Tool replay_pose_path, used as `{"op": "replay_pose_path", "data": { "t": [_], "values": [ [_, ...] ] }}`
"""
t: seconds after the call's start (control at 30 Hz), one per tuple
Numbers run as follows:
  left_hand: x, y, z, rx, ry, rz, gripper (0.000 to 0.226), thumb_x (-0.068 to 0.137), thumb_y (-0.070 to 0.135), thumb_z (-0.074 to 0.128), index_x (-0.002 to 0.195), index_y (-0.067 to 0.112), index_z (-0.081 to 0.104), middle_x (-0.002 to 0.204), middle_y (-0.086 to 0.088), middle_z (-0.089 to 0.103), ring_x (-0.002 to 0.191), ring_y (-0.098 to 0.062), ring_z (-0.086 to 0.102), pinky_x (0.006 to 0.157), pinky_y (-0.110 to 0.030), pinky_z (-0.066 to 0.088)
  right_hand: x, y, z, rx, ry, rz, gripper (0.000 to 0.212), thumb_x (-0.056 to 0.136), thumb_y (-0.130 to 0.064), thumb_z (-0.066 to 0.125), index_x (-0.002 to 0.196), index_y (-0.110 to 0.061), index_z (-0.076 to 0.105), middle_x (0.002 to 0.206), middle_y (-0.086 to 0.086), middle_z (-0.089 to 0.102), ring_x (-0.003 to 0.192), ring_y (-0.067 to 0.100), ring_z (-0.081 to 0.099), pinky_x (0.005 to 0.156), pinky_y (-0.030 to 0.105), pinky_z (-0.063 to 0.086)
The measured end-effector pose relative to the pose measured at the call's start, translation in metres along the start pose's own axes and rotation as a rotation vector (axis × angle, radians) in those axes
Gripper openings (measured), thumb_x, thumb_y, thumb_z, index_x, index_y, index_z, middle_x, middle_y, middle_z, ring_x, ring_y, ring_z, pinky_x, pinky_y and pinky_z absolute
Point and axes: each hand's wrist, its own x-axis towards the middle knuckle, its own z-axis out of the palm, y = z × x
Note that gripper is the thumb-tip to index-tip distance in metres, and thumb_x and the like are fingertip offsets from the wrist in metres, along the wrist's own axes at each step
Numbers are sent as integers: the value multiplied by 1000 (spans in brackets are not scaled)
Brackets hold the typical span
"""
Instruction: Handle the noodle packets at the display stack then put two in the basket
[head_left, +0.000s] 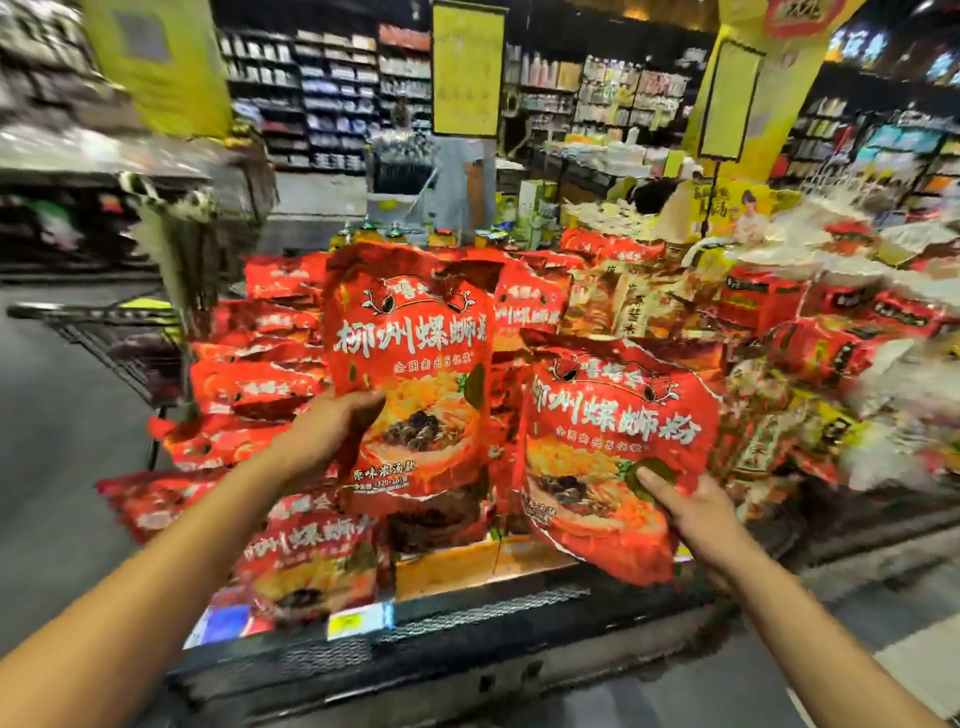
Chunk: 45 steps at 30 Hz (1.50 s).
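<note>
Two red noodle packets are already lifted off the heaped display (291, 364): the upright packet (410, 374) gripped by the left hand (332, 431), the tilted packet (613, 447) pinched by the right hand (696, 512). Neither has yet reached the shopping cart (119, 338) to the left.

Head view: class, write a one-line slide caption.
Left hand and right hand each hold a red noodle packet before a stacked store display.

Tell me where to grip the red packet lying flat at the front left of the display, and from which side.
Likely its near bottom edge, from the front: the front-left packet lies face up, tilted toward the aisle, that edge overhanging the price tags. A thumb on top with fingers beneath should pinch the flat pouch. Both hands are occupied: the left hand holds one packet, the right hand another.
</note>
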Motion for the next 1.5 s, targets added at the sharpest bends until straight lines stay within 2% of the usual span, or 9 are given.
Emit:
{"op": "replay_pose_path", "data": {
  "t": [0.23, 0.33, 0.43, 0.57, 0.73, 0.93, 1.03, 1.2, 1.5],
  "values": [
    [-34, -23, -27, 6, 188, -17, 42, 104, 17, 52, 65, 22, 38, 49, 10, 31, 43, -8, 25, 54, -30, 18, 56, 36, 18, -178, -359, -25, 16, 93, -7, 71, 103, -20, 72, 88, -20, 78, 83, -2, 71, 78, 13, 53],
    [-54, -30, -32, -19, 340, -16, 35, 101, 13, 55, 69, 21, 44, 51, 9, 37, 46, -9, 30, 53, -28, 23, 75, 60, 35, -262, -462, -53, 14, 94, -9, 72, 102, -21, 72, 84, -27, 76, 80, -11, 69, 75, 7, 50],
    [-75, -36, -37, -99, 419, -5, 25, 93, 15, 65, 74, 18, 49, 61, 0, 41, 55, -15, 35, 56, -30, 29, 83, 78, 53, -314, -576, -99, 15, 94, -20, 74, 108, -23, 74, 102, -20, 78, 100, 1, 72, 97, 28, 54],
    [-91, -43, -43, -102, 471, -4, 28, 99, 12, 58, 75, 18, 47, 63, 0, 38, 59, -15, 33, 56, -29, 29, 89, 98, 83, -352, -669, -192, 49, 78, -76, 68, 102, -34, 76, 105, -20, 77, 101, 0, 69, 99, 33, 52],
    [-101, -48, -42, -89, 513, 11, 24, 103, 6, 51, 81, 15, 47, 68, -3, 36, 62, -16, 32, 58, -32, 25, 81, 109, 113, -431, -676, -161, 16, 94, -10, 73, 97, -19, 60, 97, -18, 61, 88, -1, 58, 92, 21, 42],
    [-106, -50, -40, -74, 504, 4, 2, 103, 8, 51, 102, 9, 49, 73, -7, 39, 63, -18, 35, 60, -34, 30, 107, 184, 102, -713, -710, 3, 31, 92, -11, 76, 65, -25, 71, 68, -14, 68, 73, 13, 62, 59, 16, 39],
    [-104, -52, -40, -61, 505, 12, 12, 103, 7, 51, 92, 10, 49, 72, -6, 39, 63, -17, 35, 61, -35, 29, 115, 203, 82, -779, -658, 62, 32, 89, -18, 80, 59, -26, 72, 77, -4, 75, 84, 26, 72, 67, 29, 45],
    [-100, -57, -41, -49, 490, 8, 11, 98, 15, 62, 94, 9, 54, 75, -8, 45, 68, -19, 40, 65, -36, 33, 122, 173, 61, -717, -639, -7, 26, 77, -19, 89, 94, -32, 75, 96, -4, 78, 94, 19, 73, 87, 37, 57],
    [-90, -61, -27, -106, 476, -35, 20, 93, 17, 66, 76, 14, 57, 77, -8, 50, 74, -21, 46, 65, -33, 42, 98, 96, 87, -1137, -724, -337, 37, 92, -39, 73, 129, -39, 69, 113, -14, 71, 85, 6, 63, 71, 27, 52]
  ]
}}
